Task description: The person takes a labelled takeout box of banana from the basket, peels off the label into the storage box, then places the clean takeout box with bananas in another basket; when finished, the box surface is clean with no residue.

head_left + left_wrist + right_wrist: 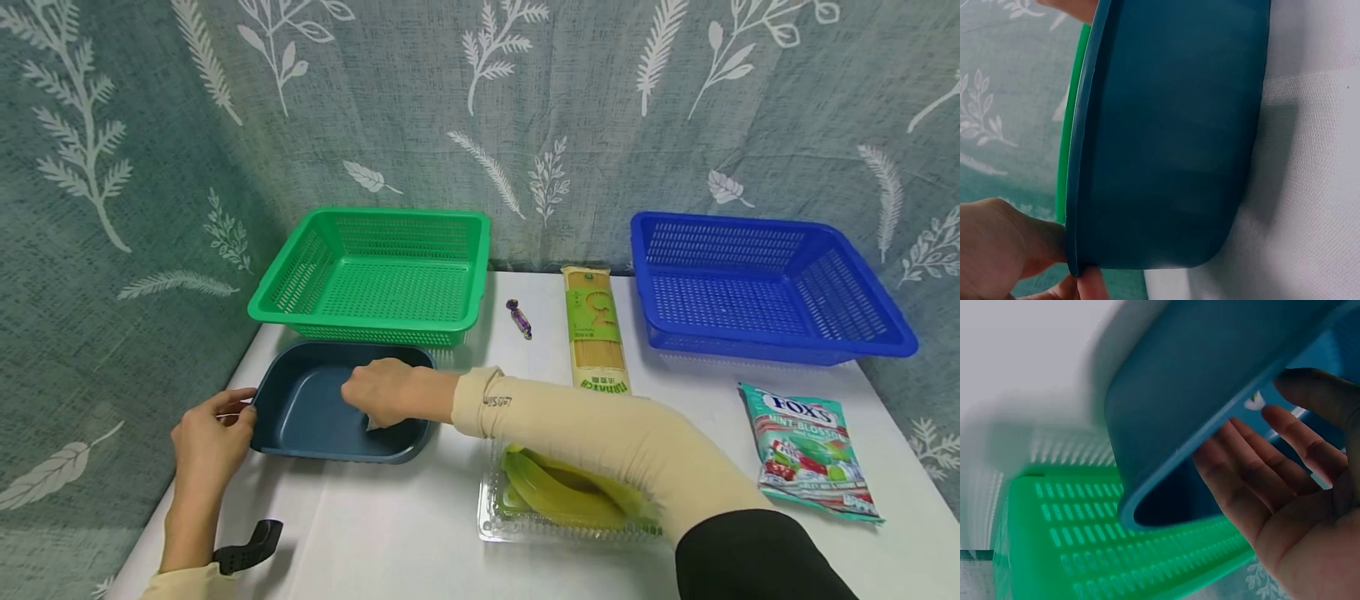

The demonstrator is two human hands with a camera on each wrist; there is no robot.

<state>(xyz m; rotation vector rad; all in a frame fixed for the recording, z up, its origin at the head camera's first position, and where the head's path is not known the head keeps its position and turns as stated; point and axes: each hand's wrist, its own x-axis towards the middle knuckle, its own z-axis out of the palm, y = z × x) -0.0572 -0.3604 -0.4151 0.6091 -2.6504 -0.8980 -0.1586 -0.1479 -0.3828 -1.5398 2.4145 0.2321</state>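
A dark blue plastic basin (315, 408) stands at the left of the table. My left hand (213, 433) pinches its left end by the rim; the left wrist view shows thumb and fingers on either side of that edge. My right hand (386, 392) is inside the basin near its right end. In the right wrist view its fingers (1241, 465) are loosely bent, with thumb and index fingertip apart. Just beyond those tips shows a small whitish thing (1255, 401), mostly hidden, its kind unclear.
Behind the basin sits a green basket (390, 292); a blue basket (750, 325) stands back right. Between them lie a wrapped candy (519, 319) and a spaghetti pack (594, 325). Bananas (562, 492) in a clear tray lie under my right arm. A candy bag (810, 450) lies right.
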